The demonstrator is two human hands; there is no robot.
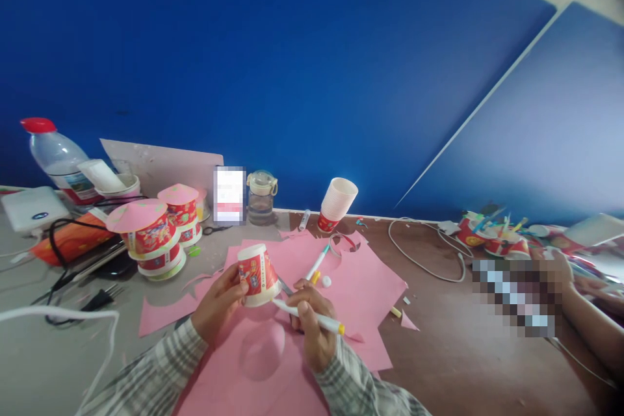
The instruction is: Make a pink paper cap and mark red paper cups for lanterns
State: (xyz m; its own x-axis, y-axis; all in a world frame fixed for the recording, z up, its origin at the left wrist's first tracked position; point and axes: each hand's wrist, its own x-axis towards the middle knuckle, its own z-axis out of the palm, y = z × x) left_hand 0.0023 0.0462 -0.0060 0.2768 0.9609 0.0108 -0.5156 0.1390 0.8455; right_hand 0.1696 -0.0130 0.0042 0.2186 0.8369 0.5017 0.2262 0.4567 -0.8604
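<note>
My left hand (219,305) is closed around a small red-printed paper cup (257,275), held upside down and tilted above the pink paper sheets (341,292). My right hand (312,328) grips a white marker (312,317) with a yellow end, its tip touching the cup's rim. A second marker (316,263) with a green tip and a loose cap lie on the pink paper just beyond the cup. Both my sleeves are plaid.
Finished cup stacks with pink cone lids (151,234) stand at left near a water bottle (58,159), cables and a plug. A stack of white cups (337,203) and a glass jar (262,198) stand by the blue wall. Another person's arm (589,318) reaches in at right.
</note>
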